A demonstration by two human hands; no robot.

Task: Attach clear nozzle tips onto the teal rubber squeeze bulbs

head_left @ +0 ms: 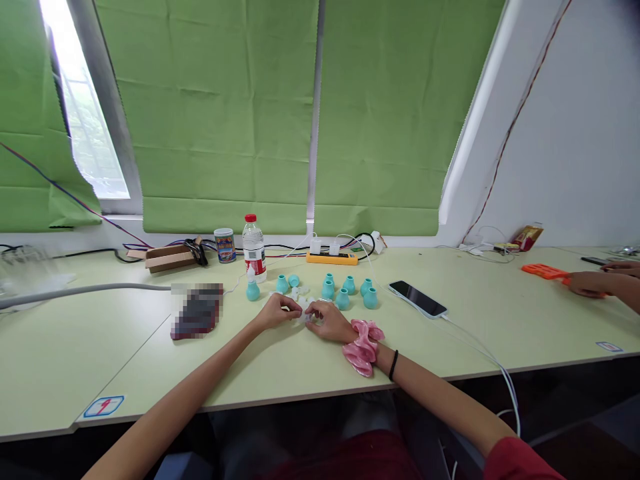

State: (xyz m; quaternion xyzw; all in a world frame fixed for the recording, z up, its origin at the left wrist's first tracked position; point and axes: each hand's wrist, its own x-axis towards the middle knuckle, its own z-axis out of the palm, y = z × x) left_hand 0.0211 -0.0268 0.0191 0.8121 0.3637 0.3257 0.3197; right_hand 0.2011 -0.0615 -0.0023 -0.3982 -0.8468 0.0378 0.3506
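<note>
My left hand (280, 311) and my right hand (327, 320) meet low over the table in front of me. Both have their fingers pinched around small translucent white pieces (303, 303), whose exact kind I cannot make out. More of these white pieces lie just beyond my fingertips, partly hidden by the hands. Several turquoise rubber bulbs (370, 298) with open necks stand behind and to the right of my right hand. One turquoise bulb (253, 291) with a white tip on it stands to the left, near my left hand. A pink scrunchie (363, 347) is around my right wrist.
A phone (418, 299) with a white cable lies to the right. Behind the bulbs are a water bottle (255, 250), a can (225, 245) and a yellow power strip (331, 258). A blurred dark object (197, 312) lies left. Another person's hand (587, 284) touches orange parts (544, 271) far right.
</note>
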